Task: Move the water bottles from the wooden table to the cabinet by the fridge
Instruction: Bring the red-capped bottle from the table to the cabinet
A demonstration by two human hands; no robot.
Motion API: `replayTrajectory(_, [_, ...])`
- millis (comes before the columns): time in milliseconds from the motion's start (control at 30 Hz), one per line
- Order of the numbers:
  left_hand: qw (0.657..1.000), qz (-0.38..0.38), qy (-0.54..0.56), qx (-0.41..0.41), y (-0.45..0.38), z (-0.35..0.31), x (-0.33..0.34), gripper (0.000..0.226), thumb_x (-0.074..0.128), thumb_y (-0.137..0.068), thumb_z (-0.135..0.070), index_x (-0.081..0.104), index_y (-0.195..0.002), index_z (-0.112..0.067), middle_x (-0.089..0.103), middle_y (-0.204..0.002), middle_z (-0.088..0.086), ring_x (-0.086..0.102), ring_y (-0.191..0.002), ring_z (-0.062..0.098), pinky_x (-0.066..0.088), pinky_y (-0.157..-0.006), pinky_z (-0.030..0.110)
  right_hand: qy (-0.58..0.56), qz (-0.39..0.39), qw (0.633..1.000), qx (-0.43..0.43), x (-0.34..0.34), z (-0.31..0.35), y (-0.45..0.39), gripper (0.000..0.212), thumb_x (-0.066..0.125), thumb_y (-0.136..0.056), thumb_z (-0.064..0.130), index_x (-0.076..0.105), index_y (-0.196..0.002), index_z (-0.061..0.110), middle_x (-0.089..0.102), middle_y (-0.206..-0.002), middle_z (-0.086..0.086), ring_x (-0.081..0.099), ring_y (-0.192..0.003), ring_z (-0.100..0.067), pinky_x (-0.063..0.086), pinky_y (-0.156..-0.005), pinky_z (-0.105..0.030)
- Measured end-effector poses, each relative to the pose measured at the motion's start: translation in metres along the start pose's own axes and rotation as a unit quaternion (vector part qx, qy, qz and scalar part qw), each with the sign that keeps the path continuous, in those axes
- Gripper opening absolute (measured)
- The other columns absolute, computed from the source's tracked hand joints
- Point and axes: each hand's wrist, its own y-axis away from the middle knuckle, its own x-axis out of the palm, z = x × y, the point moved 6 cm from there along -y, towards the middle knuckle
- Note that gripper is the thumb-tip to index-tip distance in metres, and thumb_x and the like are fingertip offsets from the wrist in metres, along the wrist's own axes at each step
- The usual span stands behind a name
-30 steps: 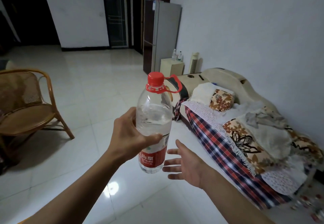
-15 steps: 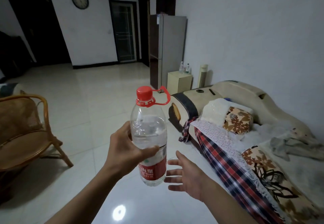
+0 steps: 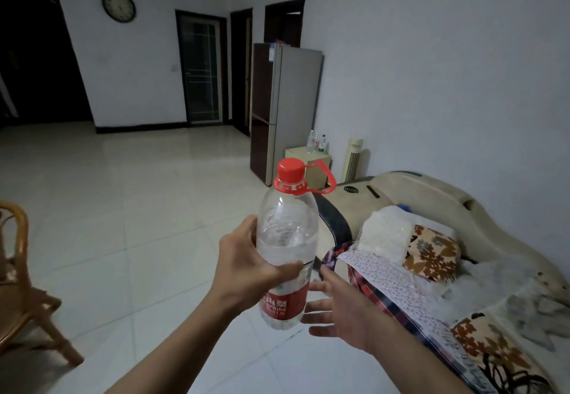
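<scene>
We see the bottle (image 3: pixel 287 248) upright in front, our left hand (image 3: pixel 246 267) on its left and our right hand (image 3: pixel 342 310) just right of its base. Far behind stands the fridge (image 3: pixel 283 110), the cabinet (image 3: pixel 308 162) right of it carrying small bottles (image 3: pixel 316 141). The sofa (image 3: pixel 431 196) lies right, a chair (image 3: pixel 21 273) left.

The water bottle (image 3: pixel 285 248) has a red label reading partly "SPRING".

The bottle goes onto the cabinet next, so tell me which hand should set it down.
Left. The left hand already grips the water bottle upright round its middle. The right hand is open beside the bottle, holding nothing. The cabinet is far ahead by the fridge.
</scene>
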Motion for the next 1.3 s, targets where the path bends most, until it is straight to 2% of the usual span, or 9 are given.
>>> replayTrajectory(367, [1.000, 0.001, -0.017, -0.014, -0.149, 0.082, -0.028, 0.079, 0.083, -0.049, -0.053, 0.064, -0.118, -0.020, 0.072, -0.106, -0.009, 0.071, -0.093, 0.010, 0.063, -0.079, 0.033, 0.007, 0.009, 1.000, -0.016, 0.030, 0.089, -0.143, 0.064, 0.042, -0.092, 0.070, 0.060, -0.126, 0.019, 0.074, -0.111, -0.014, 0.071, -0.104, -0.030, 0.058, -0.090, -0.045])
replayTrajectory(500, [0.999, 0.000, -0.040, -0.022, -0.205, 0.114, -0.022, 0.077, 0.085, -0.048, -0.049, 0.065, -0.116, -0.019, 0.074, -0.104, -0.006, 0.072, -0.092, 0.013, 0.063, -0.079, 0.039, -0.001, 0.049, 0.999, -0.023, 0.030, 0.121, -0.209, 0.066, 0.043, -0.090, 0.071, 0.059, -0.127, 0.019, 0.074, -0.110, -0.015, 0.072, -0.103, -0.029, 0.057, -0.092, -0.046])
replayTrajectory(667, [0.997, 0.004, -0.073, -0.021, -0.288, 0.142, -0.015, 0.076, 0.087, -0.049, -0.047, 0.065, -0.117, -0.018, 0.074, -0.104, -0.007, 0.072, -0.092, 0.011, 0.063, -0.077, 0.036, 0.006, 0.095, 0.995, -0.032, 0.029, 0.173, -0.288, 0.068, 0.040, -0.092, 0.070, 0.056, -0.131, 0.017, 0.072, -0.114, -0.015, 0.071, -0.106, -0.029, 0.056, -0.093, -0.043])
replayTrajectory(800, [0.997, -0.006, -0.073, -0.022, -0.352, 0.167, -0.013, 0.074, 0.088, -0.050, -0.044, 0.066, -0.116, -0.019, 0.074, -0.103, -0.007, 0.073, -0.091, 0.011, 0.063, -0.075, 0.036, -0.006, 0.084, 0.996, -0.036, 0.018, 0.224, -0.337, 0.066, 0.044, -0.092, 0.068, 0.057, -0.129, 0.015, 0.072, -0.114, -0.018, 0.070, -0.106, -0.031, 0.056, -0.092, -0.044])
replayTrajectory(1000, [0.998, -0.014, -0.055, -0.029, -0.438, 0.215, -0.005, 0.068, 0.089, -0.051, -0.039, 0.068, -0.113, -0.020, 0.075, -0.099, -0.009, 0.073, -0.089, 0.007, 0.063, -0.074, 0.030, 0.034, 0.075, 0.996, -0.031, 0.004, 0.279, -0.416, 0.068, 0.040, -0.091, 0.072, 0.057, -0.129, 0.018, 0.073, -0.113, -0.014, 0.072, -0.103, -0.027, 0.057, -0.091, -0.042])
replayTrajectory(1200, [0.999, -0.015, -0.040, -0.022, -0.531, 0.280, -0.002, 0.065, 0.090, -0.050, -0.031, 0.067, -0.109, -0.017, 0.074, -0.095, -0.009, 0.070, -0.084, 0.001, 0.058, -0.068, 0.016, 0.030, 0.027, 0.999, -0.017, -0.003, 0.334, -0.518, 0.070, 0.044, -0.089, 0.073, 0.059, -0.128, 0.018, 0.074, -0.109, -0.015, 0.074, -0.099, -0.028, 0.059, -0.083, -0.042])
replayTrajectory(1300, [0.999, -0.002, -0.028, -0.017, -0.587, 0.308, -0.003, 0.066, 0.088, -0.049, -0.036, 0.066, -0.109, -0.018, 0.073, -0.096, -0.008, 0.070, -0.086, 0.006, 0.061, -0.070, 0.021, -0.001, 0.003, 1.000, -0.011, -0.004, 0.366, -0.563, 0.072, 0.050, -0.086, 0.072, 0.059, -0.128, 0.015, 0.074, -0.109, -0.019, 0.073, -0.099, -0.033, 0.058, -0.089, -0.049])
